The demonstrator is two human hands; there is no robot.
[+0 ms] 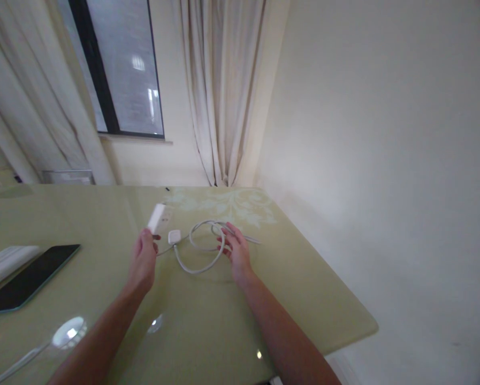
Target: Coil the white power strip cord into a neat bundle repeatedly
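A white power strip (158,216) is lifted off the glossy green table (312,289), its near end gripped in my left hand (143,258). Its white cable (202,264) lies in a loop on the table, with a white plug (174,236) beside the strip. My right hand (235,248) rests on the right side of the loop, fingers curled over the cable.
A dark tablet (31,278) and a white folded item (5,262) lie at the left of the table. Curtains (219,91) and a window (119,64) stand behind. A white wall (384,133) runs along the table's right edge.
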